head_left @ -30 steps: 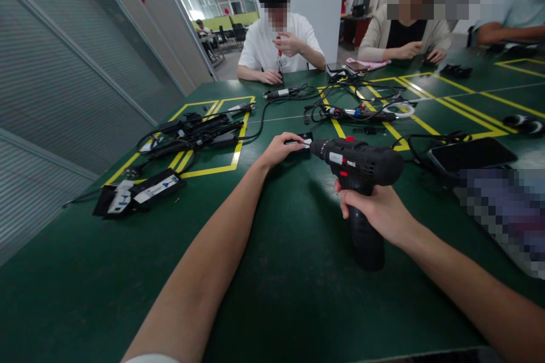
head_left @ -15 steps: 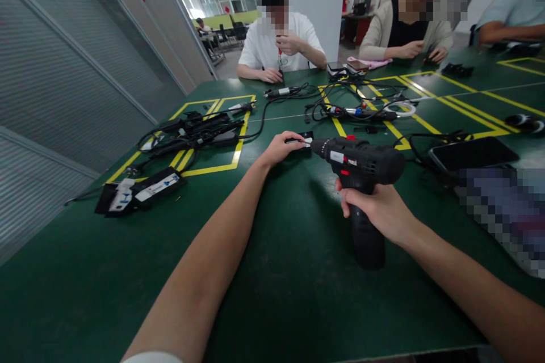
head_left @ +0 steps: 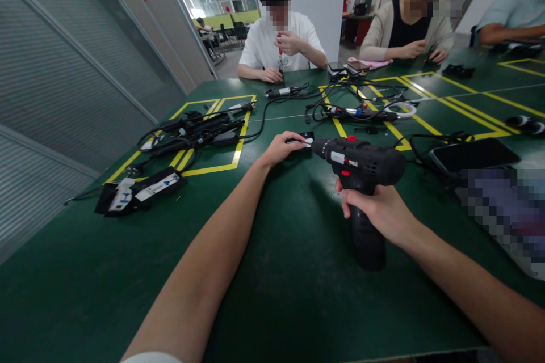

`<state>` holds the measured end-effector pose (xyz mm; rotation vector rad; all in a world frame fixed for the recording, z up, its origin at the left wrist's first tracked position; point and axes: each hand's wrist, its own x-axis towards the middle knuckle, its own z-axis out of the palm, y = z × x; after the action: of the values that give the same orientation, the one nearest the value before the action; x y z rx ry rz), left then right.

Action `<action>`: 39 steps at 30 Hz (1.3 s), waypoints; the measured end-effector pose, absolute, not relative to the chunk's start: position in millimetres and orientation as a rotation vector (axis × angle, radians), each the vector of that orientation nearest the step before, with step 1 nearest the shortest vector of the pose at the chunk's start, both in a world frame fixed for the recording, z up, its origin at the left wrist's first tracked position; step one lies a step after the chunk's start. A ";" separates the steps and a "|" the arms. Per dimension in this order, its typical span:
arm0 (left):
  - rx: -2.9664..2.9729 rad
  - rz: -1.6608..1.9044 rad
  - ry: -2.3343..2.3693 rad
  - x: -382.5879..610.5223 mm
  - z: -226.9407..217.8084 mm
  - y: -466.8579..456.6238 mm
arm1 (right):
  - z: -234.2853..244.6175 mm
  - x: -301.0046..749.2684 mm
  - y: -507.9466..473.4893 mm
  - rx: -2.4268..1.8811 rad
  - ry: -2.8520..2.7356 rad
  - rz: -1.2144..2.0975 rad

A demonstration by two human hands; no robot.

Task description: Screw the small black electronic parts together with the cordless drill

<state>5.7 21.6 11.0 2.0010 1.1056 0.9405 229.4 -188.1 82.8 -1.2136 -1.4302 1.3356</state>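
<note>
My right hand (head_left: 374,207) is wrapped round the grip of a black cordless drill (head_left: 361,161) with red switches. The drill lies level, its chuck and thin bit pointing left. At the bit's tip is a small flat black piece with a white label (head_left: 307,139), lying on the green table (head_left: 272,272). My left hand (head_left: 283,147) rests over this piece, its fingers closed on the left side of it near the bit. The hand and the drill's nose hide much of the piece, so its kind does not show.
Black cables and adapters (head_left: 196,133) lie in a yellow-taped area at left, with a labelled black box (head_left: 159,184) in front. More cables and tools (head_left: 361,113) sit beyond the drill. A dark phone (head_left: 474,154) is at right. Across the table, several people (head_left: 281,39) work.
Almost nothing differs. Both hands and the drill hold the same place, with only a tiny shift of the whole view.
</note>
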 end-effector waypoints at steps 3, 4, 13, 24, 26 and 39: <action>1.995 0.947 1.099 5.0 9.1 23.4 | 83.6 228.8 -188.3 -1.221 -1.425 1.338; 1.993 0.948 1.098 4.7 8.4 24.1 | 84.0 228.6 -188.5 -1.228 -1.419 1.335; 2.012 0.943 1.087 4.3 8.0 25.9 | 85.9 228.4 -189.9 -1.242 -1.410 1.318; 1.998 0.928 1.086 5.0 9.4 23.7 | 85.0 228.2 -189.8 -1.241 -1.416 1.316; 1.998 0.933 1.084 4.9 9.3 23.8 | 85.7 228.4 -190.1 -1.235 -1.424 1.317; 2.026 0.913 1.119 5.3 11.3 23.1 | 84.4 229.1 -189.0 -1.251 -1.472 1.298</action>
<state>5.3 23.1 11.3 2.0259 1.1193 0.9128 229.1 -189.0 84.4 -1.2512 -1.4721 1.2984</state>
